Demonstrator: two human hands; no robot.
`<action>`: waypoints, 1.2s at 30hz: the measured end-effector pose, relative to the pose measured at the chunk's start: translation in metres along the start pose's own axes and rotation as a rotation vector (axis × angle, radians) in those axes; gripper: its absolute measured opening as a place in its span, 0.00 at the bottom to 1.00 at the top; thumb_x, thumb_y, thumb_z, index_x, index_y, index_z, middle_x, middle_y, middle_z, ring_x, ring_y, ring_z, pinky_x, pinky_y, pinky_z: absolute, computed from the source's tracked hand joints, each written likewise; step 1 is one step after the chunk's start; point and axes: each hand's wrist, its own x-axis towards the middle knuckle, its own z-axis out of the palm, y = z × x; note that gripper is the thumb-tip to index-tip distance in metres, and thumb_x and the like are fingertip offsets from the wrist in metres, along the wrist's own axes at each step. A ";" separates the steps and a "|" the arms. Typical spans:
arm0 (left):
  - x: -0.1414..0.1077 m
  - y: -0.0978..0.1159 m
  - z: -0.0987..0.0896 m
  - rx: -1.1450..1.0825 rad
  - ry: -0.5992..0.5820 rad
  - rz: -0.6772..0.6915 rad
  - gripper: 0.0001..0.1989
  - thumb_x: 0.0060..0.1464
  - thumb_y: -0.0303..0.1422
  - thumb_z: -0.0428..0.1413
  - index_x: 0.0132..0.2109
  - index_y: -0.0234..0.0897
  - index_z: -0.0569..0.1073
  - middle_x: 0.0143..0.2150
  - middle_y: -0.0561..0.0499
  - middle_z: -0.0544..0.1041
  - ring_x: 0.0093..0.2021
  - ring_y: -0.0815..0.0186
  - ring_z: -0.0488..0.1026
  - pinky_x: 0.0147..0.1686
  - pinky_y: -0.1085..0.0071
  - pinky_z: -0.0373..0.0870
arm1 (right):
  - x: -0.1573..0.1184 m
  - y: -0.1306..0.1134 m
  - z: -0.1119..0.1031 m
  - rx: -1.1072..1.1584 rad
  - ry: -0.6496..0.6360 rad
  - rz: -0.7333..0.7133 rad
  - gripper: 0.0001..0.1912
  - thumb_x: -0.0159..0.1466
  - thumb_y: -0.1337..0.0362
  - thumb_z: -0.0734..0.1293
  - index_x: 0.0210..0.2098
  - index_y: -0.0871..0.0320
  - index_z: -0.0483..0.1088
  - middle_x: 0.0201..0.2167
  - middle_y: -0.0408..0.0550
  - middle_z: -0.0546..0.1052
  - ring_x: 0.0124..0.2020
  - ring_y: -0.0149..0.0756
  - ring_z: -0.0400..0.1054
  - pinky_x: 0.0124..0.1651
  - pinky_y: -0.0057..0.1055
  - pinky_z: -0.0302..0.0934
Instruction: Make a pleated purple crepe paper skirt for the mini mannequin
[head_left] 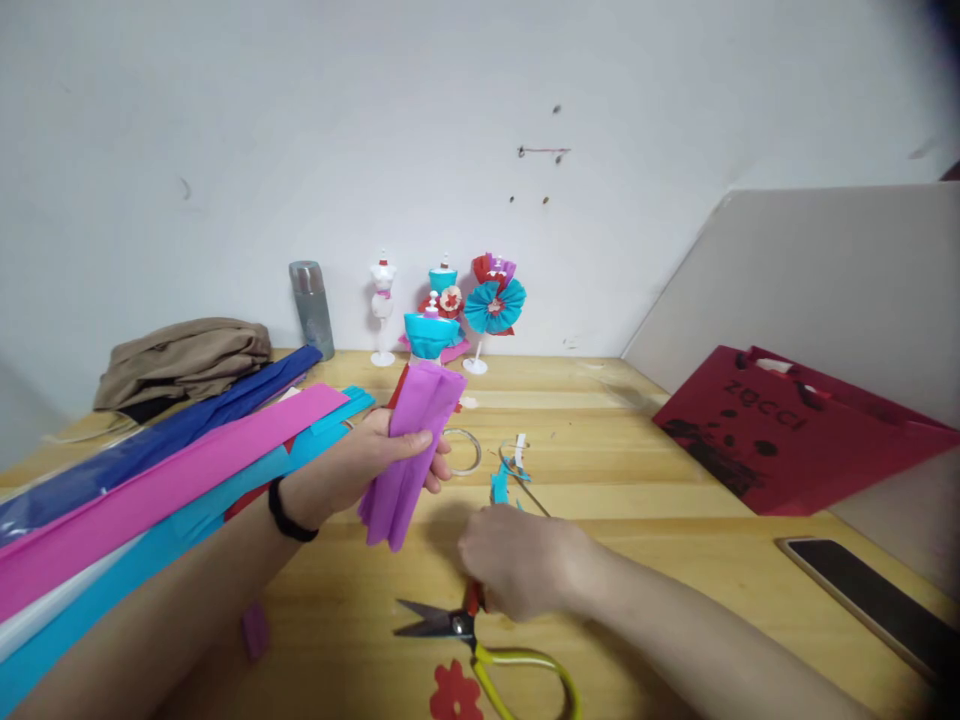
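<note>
My left hand [375, 460] is closed around a folded piece of purple crepe paper [409, 455], thumb lying across its front. Just above the paper shows a small dress form with a teal top [430, 335]; its lower part is hidden, and whether my hand also holds it I cannot tell. My right hand [517, 560], slightly blurred, is curled over the red handle of the scissors [459, 625], fingers mostly hidden beneath. The scissors lie on the table, blades apart and pointing left, yellow handle uncovered. Below them is a red paper flower [455, 692].
Crepe paper strips [187, 480] fill the left side, near a brown cloth [187, 360] and a bottle [311, 310]. Decorated dress forms [495, 305] line the wall. A tape roll [463, 452] and teal scraps [501, 485] lie mid-table. At right are a red bag [795, 440] and phone [870, 600].
</note>
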 end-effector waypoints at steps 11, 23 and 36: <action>0.003 -0.007 -0.003 0.051 -0.017 -0.021 0.21 0.51 0.44 0.68 0.41 0.29 0.77 0.34 0.42 0.82 0.31 0.62 0.80 0.33 0.69 0.76 | -0.011 0.008 0.045 0.123 0.184 0.017 0.12 0.60 0.67 0.64 0.38 0.65 0.78 0.36 0.59 0.82 0.35 0.47 0.76 0.28 0.35 0.45; -0.004 0.020 -0.009 0.094 0.112 0.056 0.16 0.53 0.41 0.67 0.39 0.32 0.78 0.32 0.46 0.82 0.31 0.66 0.77 0.33 0.71 0.75 | -0.033 0.051 0.056 1.264 0.620 -0.259 0.12 0.65 0.57 0.67 0.33 0.55 0.60 0.28 0.45 0.75 0.29 0.33 0.70 0.33 0.30 0.62; 0.006 -0.004 -0.001 -0.068 0.032 -0.023 0.20 0.50 0.43 0.69 0.39 0.29 0.79 0.31 0.44 0.82 0.28 0.66 0.78 0.31 0.73 0.75 | -0.032 0.045 0.004 1.747 0.650 -0.704 0.37 0.47 0.51 0.79 0.52 0.51 0.64 0.28 0.39 0.68 0.25 0.32 0.61 0.32 0.32 0.60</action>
